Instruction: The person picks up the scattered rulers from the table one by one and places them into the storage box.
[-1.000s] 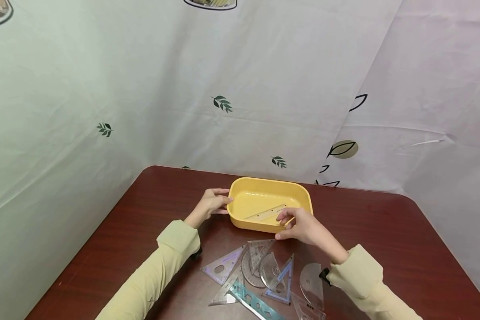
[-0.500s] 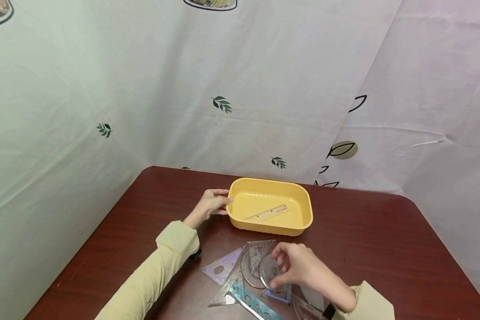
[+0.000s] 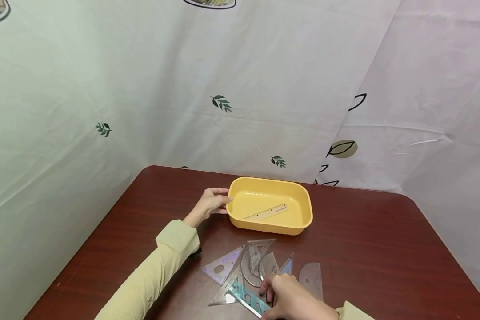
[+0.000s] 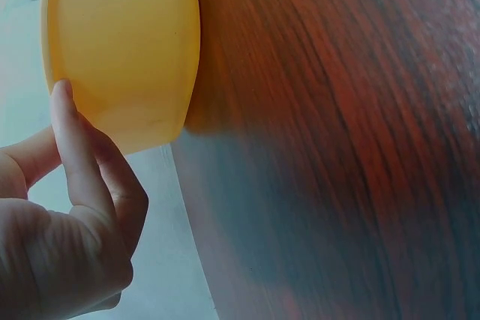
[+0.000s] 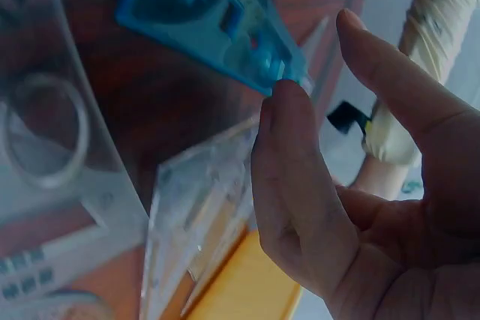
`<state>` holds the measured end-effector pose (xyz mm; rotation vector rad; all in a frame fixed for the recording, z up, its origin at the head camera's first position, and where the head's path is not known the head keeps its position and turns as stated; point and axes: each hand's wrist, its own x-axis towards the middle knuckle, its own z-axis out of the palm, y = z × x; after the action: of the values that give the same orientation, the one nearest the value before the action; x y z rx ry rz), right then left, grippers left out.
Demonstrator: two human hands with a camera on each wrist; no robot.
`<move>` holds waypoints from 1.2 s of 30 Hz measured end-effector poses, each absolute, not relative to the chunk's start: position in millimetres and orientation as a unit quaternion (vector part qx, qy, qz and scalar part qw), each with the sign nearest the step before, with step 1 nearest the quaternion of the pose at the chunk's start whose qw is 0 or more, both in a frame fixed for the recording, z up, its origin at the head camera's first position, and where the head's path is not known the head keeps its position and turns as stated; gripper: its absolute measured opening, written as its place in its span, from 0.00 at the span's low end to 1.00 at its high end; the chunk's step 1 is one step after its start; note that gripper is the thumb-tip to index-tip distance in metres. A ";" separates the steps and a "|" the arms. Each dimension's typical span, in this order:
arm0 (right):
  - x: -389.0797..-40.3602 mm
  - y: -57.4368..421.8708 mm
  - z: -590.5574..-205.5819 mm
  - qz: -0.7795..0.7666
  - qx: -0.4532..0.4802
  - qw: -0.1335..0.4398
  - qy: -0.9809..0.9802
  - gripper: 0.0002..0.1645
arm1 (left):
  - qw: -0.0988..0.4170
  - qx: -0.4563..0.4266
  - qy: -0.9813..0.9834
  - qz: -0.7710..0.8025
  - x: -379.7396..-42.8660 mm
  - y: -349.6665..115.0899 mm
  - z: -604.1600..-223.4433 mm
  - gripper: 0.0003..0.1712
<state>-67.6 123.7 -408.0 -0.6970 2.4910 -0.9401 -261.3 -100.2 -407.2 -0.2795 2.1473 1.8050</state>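
Observation:
My left hand (image 3: 209, 206) holds the left rim of a yellow plastic tray (image 3: 264, 229); in the left wrist view a fingertip rests on the rim. A short clear ruler (image 3: 267, 212) lies inside the tray. My right hand (image 3: 294, 295) reaches over the near side of a pile of drawing tools. Its fingertips are at the end of a translucent teal ruler (image 5: 214, 24), with thumb and fingers apart in the right wrist view. Around it lie a purple-marked set square (image 3: 221, 266), clear protractors (image 3: 248, 266) and other set squares, partly hidden by the hand.
The dark red wooden table (image 3: 368, 240) spreads to both sides of the tools. A pale printed cloth (image 3: 176, 111) hangs behind it. Another clear protractor (image 3: 311, 276) lies at the right of the pile.
My right hand has moved from the tray's near right side down toward me, over the drawing tools and to the teal ruler. The left hand and the tray have stayed put.

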 end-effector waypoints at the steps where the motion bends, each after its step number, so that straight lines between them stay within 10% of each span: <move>1: -66.5 122.8 -409.5 -0.325 -0.256 0.189 0.891 0.16 | 0.161 -0.097 0.752 0.631 -261.2 -100.4 -407.4 0.26; 36: -60.2 113.0 -421.6 -0.222 -0.255 0.142 0.930 0.13 | 0.158 -0.095 0.752 0.633 -260.9 -100.4 -407.0 0.25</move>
<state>-60.2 113.0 -421.6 -0.7360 2.6842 -0.6399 -260.9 -100.4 -407.0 -0.2727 2.1508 1.8089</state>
